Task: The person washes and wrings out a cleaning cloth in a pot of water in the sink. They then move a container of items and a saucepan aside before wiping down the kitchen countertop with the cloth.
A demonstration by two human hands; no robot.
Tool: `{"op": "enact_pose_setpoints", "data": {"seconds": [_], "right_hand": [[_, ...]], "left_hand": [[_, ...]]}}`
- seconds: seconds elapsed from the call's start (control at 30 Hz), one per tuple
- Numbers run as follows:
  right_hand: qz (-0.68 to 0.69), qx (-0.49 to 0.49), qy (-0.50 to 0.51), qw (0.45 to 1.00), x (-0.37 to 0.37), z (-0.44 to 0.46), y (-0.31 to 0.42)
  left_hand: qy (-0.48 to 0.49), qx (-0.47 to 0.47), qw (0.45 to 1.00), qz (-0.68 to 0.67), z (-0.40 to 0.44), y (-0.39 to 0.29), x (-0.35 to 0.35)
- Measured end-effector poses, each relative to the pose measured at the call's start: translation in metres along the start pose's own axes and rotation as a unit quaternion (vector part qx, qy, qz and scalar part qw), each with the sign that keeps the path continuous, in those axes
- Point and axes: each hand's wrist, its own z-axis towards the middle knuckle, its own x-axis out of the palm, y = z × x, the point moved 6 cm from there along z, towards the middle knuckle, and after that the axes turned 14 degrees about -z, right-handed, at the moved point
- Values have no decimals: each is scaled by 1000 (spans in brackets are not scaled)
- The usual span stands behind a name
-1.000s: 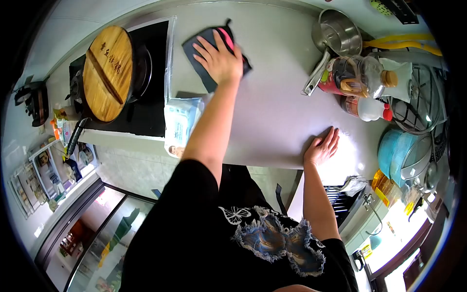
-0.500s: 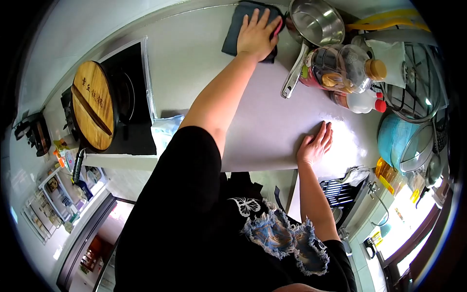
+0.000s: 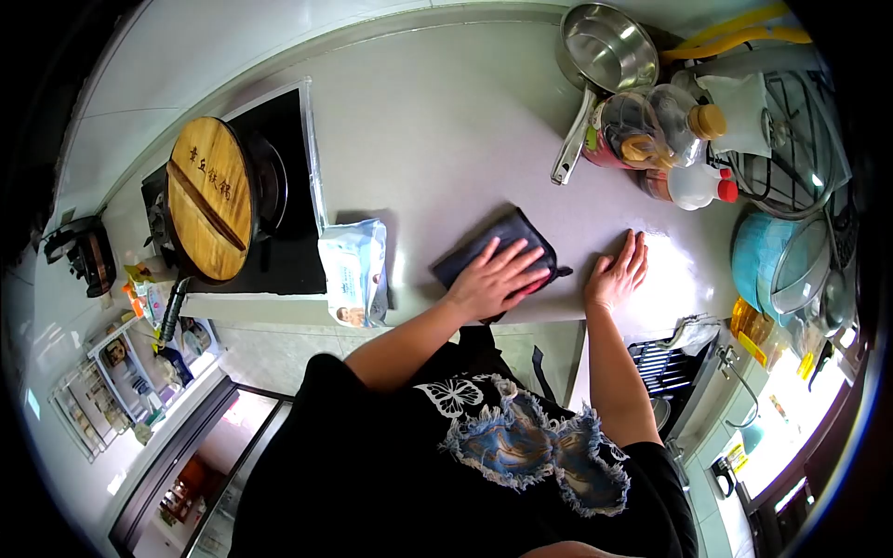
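My left hand (image 3: 498, 279) lies palm down with its fingers spread on a folded dark cloth (image 3: 507, 230), near the front edge of the grey counter (image 3: 419, 112). The cloth has a black trim and loop, and a bit of pink shows beside the fingers. To the right, my right hand (image 3: 616, 277) rests flat on the counter by the front edge, fingers stretched out, touching nothing else. A pack of wipes (image 3: 352, 270) lies left of the cloth.
A pan with a wooden lid (image 3: 209, 200) sits on the black cooktop (image 3: 293, 242) at left. At the back right are a steel saucepan (image 3: 609, 46), bottles (image 3: 642, 130) and a wire rack (image 3: 800, 139). A blue bowl (image 3: 755, 260) stands at far right.
My left hand and the cloth have moved from the back of the counter to its front edge, nearer my right hand. My right hand rests in about the same place. The view has shifted.
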Motion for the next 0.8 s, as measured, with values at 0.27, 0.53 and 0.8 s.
{"op": "enact_pose_setpoints", "data": {"seconds": [0.27,0.53,0.8], "right_hand": [[-5,-4,7,1000,0,1,2],[2,0,13,1000,-3,4,1],[7,7,8,1000,-3,3,1]], "left_hand": [[-341,-413,827,171,52,196,-148],[-433,-414,787,151,198,260,-155],[-262,-115,953,95,230,170,-106]]}}
